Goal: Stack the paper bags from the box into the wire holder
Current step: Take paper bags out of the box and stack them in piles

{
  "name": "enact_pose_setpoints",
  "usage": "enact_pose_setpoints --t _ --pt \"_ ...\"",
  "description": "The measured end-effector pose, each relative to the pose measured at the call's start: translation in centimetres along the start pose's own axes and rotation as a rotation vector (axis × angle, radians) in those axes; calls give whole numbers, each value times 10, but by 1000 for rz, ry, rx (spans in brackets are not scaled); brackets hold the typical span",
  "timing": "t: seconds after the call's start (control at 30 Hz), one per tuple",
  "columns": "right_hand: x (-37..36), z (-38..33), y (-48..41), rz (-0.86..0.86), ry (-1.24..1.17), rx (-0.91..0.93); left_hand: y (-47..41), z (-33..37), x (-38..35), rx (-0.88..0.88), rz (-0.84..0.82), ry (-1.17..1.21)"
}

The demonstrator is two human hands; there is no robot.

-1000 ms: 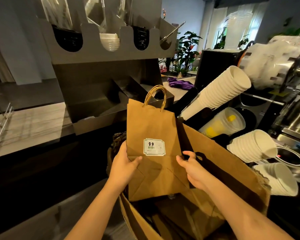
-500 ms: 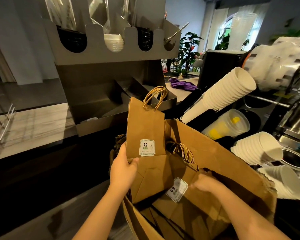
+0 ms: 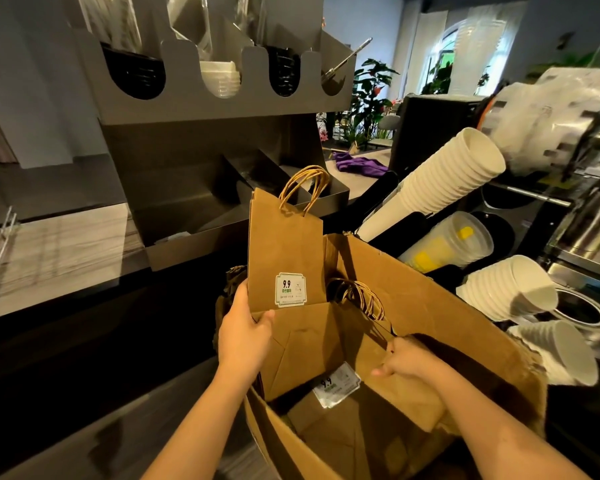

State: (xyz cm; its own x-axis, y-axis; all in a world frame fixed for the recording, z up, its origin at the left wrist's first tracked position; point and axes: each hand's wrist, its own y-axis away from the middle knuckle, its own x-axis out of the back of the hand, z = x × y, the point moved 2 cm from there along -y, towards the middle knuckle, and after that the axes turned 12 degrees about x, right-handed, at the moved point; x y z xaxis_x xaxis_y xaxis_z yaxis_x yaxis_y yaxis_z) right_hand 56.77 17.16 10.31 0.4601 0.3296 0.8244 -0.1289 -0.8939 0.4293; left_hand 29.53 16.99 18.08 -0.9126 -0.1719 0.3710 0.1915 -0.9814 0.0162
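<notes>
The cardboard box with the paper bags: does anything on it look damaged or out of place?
Yes. The cardboard box has a ragged, crumpled rim on its right side, beside the white cup stacks; it looks torn, not cut clean. The bags inside lie at mixed angles.

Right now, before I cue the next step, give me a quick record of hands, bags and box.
left hand: holds an upright paper bag by its lower left edge
held bag: handles up, 9.9 sticker facing the camera
right hand: inside the cardboard box, gripping the next bag
box contents: more flat bags, one sticker up
wire holder: cannot make it out
right side: white cup stacks
</notes>
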Motion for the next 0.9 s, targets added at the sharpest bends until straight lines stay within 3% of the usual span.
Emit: enact_pose_setpoints --t 0.2,0.4,0.53,0.6,0.7,0.73,0.9 --pt "34 3 16 487 27 -138 0 -1 -1 34 46 31" --pt "49 4 31 825 -39 -102 0 -1 0 27 85 10" --pt "57 11 38 1083 -309 -55 2 -1 2 33 119 -1" --pt "55 15 33 1100 -670 8 1 -1 1 39 123 2" --pt "52 14 27 969 -1289 77 -1 -3 1 42 100 18" --pt "52 15 23 898 -1333 53 -3 -5 1 42 86 25" --pt "52 8 9 631 -1068 -48 -5 -7 0 39 -42 180"
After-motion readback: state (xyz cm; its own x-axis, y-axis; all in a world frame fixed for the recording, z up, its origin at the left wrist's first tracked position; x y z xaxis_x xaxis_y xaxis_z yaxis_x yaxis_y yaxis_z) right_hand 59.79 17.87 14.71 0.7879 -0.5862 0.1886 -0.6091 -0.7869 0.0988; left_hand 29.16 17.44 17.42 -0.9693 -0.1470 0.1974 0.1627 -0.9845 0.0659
